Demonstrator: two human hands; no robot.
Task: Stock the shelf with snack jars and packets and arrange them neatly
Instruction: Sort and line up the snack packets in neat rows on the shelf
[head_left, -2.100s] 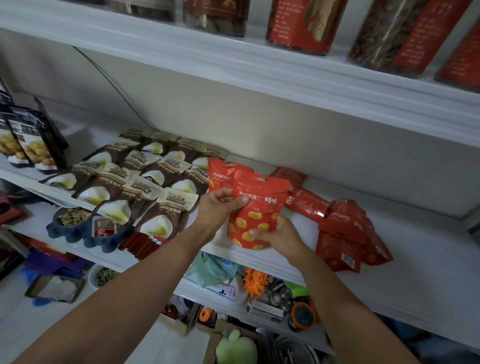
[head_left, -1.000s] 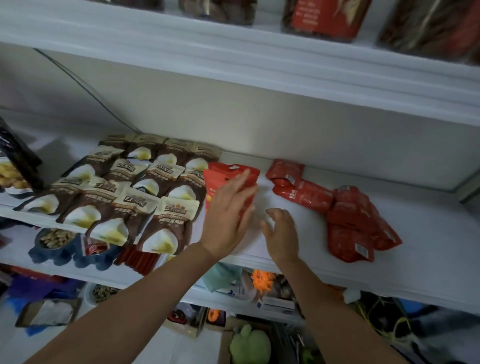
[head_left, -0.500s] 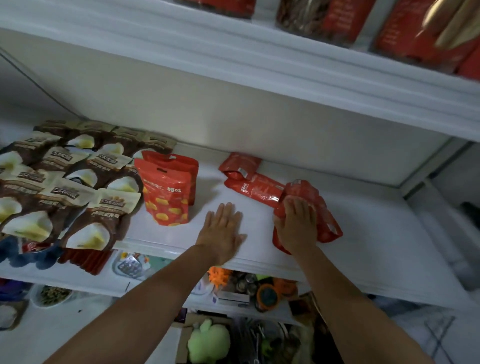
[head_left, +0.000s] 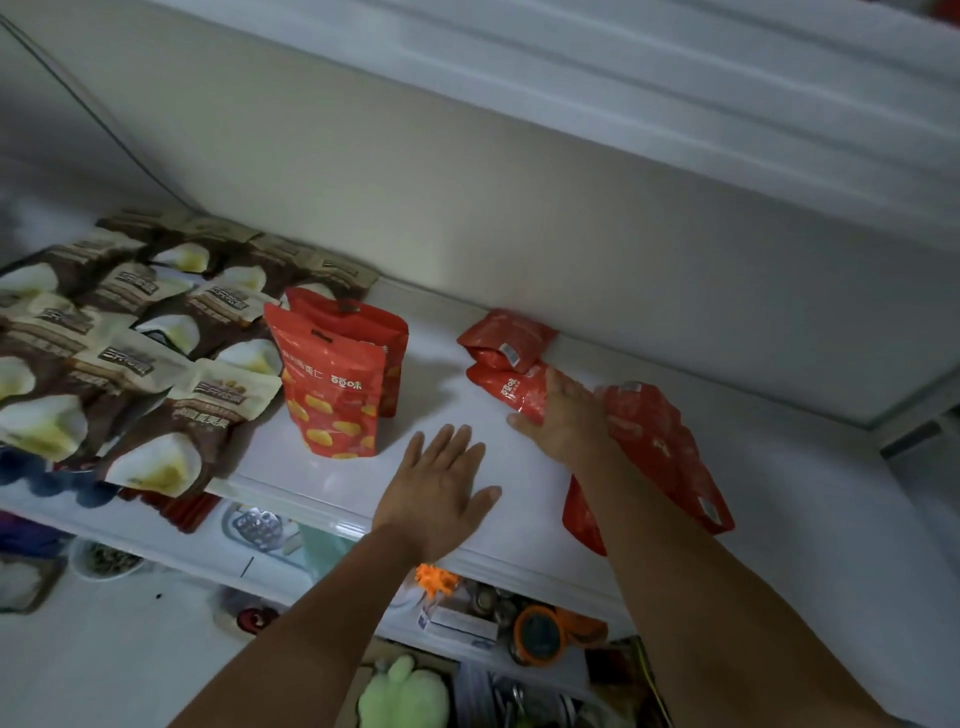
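Two red snack pouches (head_left: 332, 395) stand upright, one behind the other, on the white shelf (head_left: 810, 525). To their right lies a loose heap of red packets (head_left: 660, 447), with one more red packet (head_left: 506, 338) against the back wall. My right hand (head_left: 563, 415) lies palm down on the heap, fingers stretched over a packet and thumb out to the left. My left hand (head_left: 441, 483) rests flat on bare shelf near the front edge, between the pouches and the heap. It holds nothing.
Rows of brown-and-cream packets (head_left: 156, 338) lie overlapping on the left of the shelf. A shelf board (head_left: 675, 67) hangs close overhead. Below the front edge, lower shelves hold small items, an orange-rimmed round object (head_left: 540, 636) and a green plush toy (head_left: 405, 696).
Both hands let go of the red pouch, which now stands in front of the other. My right hand moved right onto the packet heap; my left hand settled flat on the shelf.
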